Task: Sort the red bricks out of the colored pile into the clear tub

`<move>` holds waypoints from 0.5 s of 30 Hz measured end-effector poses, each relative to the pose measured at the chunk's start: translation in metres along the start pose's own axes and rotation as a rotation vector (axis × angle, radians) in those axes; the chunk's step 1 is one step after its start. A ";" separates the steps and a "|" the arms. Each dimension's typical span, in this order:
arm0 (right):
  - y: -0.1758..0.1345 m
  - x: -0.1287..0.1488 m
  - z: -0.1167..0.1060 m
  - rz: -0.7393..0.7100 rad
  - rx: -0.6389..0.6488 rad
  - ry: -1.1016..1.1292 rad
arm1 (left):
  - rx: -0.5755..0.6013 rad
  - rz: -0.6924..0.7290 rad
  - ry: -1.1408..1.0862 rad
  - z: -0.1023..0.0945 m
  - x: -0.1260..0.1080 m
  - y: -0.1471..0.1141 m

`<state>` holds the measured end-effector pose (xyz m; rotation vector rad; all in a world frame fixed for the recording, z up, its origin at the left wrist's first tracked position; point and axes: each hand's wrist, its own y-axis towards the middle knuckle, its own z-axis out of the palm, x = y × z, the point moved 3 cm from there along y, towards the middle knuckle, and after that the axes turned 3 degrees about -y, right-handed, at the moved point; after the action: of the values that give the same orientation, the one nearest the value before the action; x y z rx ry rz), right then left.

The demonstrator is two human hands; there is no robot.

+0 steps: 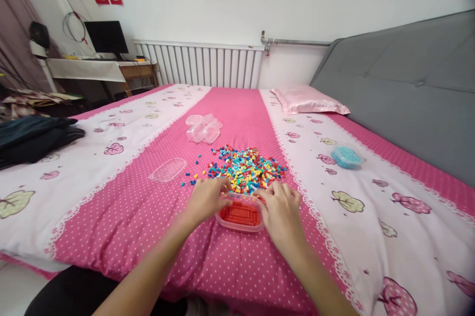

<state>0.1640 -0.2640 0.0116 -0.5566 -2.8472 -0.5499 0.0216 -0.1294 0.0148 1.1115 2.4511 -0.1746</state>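
Observation:
A clear plastic box [243,228] sits in front of me on the bed, with red toy bricks [241,214] packed in rows inside. Just beyond it spreads a loose pile of small multicoloured toy bricks [247,167]. My left hand [208,199] is at the box's far left corner, its fingers bent over the pile's near edge and the thumb by the rim. On the far right corner, my right hand [281,207] has its fingers curled and fingertips close together by the rim. Whatever lies between the fingertips of either hand is too small to make out.
A clear lid [168,170] lies left of the pile, and a clear petal-shaped tray [204,128] behind it. To the right is a box of light-blue bricks [347,157]. A pink pillow [309,99] and dark folded clothes [37,138] also rest on the bed [237,113].

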 end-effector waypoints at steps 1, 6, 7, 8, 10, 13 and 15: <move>-0.003 -0.009 0.000 0.006 -0.013 0.015 | -0.009 0.000 -0.025 -0.004 0.006 0.000; -0.018 -0.050 0.012 -0.026 -0.036 0.144 | -0.156 -0.065 -0.038 -0.011 0.046 0.005; -0.020 -0.056 0.014 -0.027 -0.047 0.165 | -0.205 -0.085 -0.012 -0.009 0.052 0.007; -0.022 -0.061 0.014 -0.025 -0.059 0.179 | -0.245 -0.094 0.015 -0.006 0.057 0.010; -0.023 -0.067 0.013 -0.022 -0.081 0.197 | -0.289 -0.093 0.062 0.001 0.062 0.020; -0.022 -0.068 0.008 -0.020 -0.091 0.219 | -0.278 -0.062 0.096 0.008 0.063 0.042; -0.021 -0.068 0.005 -0.015 -0.077 0.236 | -0.241 -0.020 0.097 0.011 0.061 0.060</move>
<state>0.2171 -0.3024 -0.0166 -0.4501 -2.6191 -0.6824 0.0348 -0.0509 -0.0182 1.0113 2.4873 0.1691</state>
